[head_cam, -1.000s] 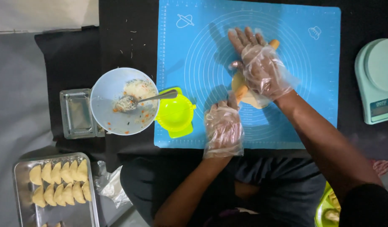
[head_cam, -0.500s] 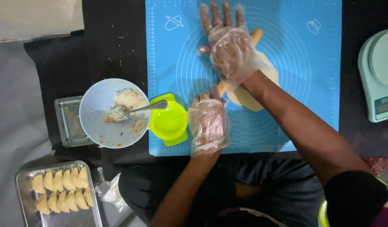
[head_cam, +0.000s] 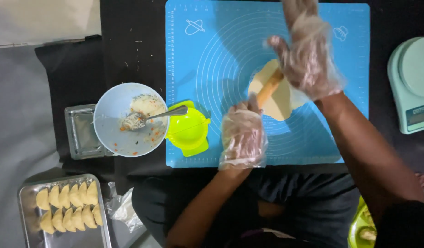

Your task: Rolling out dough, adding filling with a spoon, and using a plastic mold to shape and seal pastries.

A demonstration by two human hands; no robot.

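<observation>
Pale, flattened sheet of dough lies on the blue silicone rolling mat, toward the mat's right half. A wooden rolling pin rests across the dough. Left hand, in a clear plastic glove, is laid flat over the pin's near end, fingers extended. Right hand, also gloved, is pressed open-palmed on the far end. Lime-green plastic dumpling press sits at the mat's left edge; beside it a light blue bowl of filling with a metal spoon. Mint kitchen scale at the worktop's right edge.
</observation>
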